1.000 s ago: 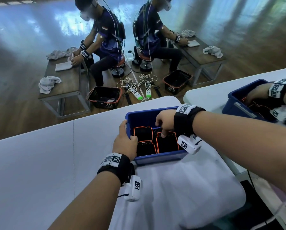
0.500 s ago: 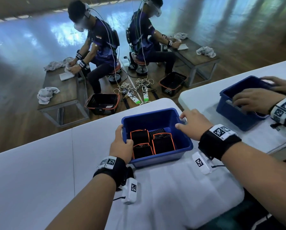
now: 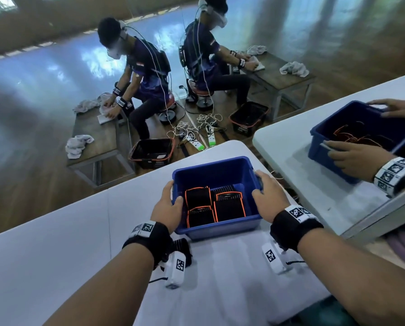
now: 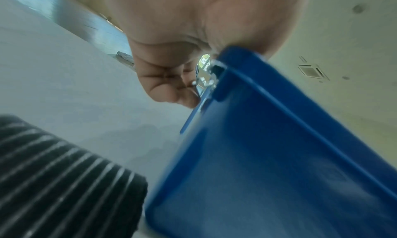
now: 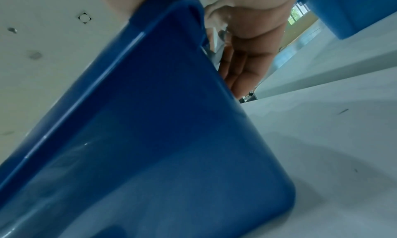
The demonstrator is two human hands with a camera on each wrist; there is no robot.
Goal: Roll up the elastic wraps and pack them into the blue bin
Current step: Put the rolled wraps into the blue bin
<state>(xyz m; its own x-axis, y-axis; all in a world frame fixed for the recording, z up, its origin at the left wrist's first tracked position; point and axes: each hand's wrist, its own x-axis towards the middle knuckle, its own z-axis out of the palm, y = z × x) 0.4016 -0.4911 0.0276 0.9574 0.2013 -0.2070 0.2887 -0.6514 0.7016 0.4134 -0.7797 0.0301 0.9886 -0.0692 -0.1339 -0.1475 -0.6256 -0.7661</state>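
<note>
Blue plastic bin [image 3: 216, 169] stands on the white table [image 3: 55, 255], and both the left hand [image 3: 167, 207] and the right hand [image 3: 268, 198] clasp its side rims, thumbs hooked inside. Four rolled wraps [image 3: 214, 205] sit loosely inside, so a tilted lift could tumble or unroll them; one more roll [image 4: 62, 175] lies outside by the left wrist and may be forgotten.

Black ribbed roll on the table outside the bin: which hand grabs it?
Left. The left hand, gripping the blue bin, has the roll right by its wrist; the right hand grips the opposite side.
</note>
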